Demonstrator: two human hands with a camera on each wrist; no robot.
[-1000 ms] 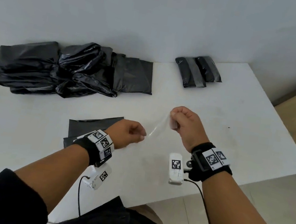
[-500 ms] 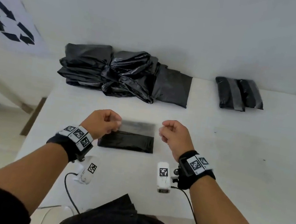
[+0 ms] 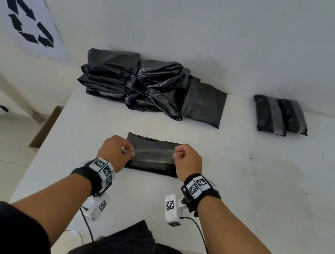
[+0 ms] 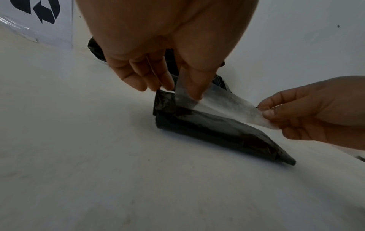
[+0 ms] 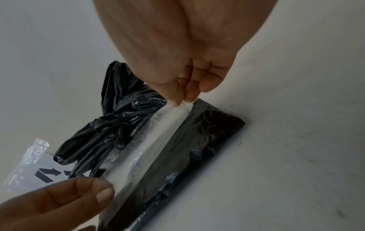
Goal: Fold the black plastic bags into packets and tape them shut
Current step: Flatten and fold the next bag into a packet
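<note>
On the white table [image 3: 238, 202] in the head view, a folded black packet [image 3: 147, 166] lies flat between the wrists. The left hand [image 3: 112, 152] and right hand [image 3: 187, 162] each pinch one end of a clear tape strip [image 3: 153, 154] stretched just above the packet's top face. Against the wall sits a heap of unfolded black bags [image 3: 146, 86], and well to the right lie two taped packets [image 3: 279, 116] side by side. A sheet with a recycling symbol [image 3: 29, 19] lies off the table's far left.

From the left wrist, the left hand [image 4: 158, 46] pinches the tape [image 4: 221, 101] between thumb and fingers right over the packet [image 4: 217, 129] (its near end looks to touch the plastic), while the right hand [image 4: 316, 109] holds the other end raised.

From the right wrist, the right hand [image 5: 189, 62] nips the tape [image 5: 158, 137] with thumb and forefinger tips, the strip running along the packet [image 5: 187, 156] to the left hand [image 5: 59, 203], with the bag heap [image 5: 110, 128] behind.
</note>
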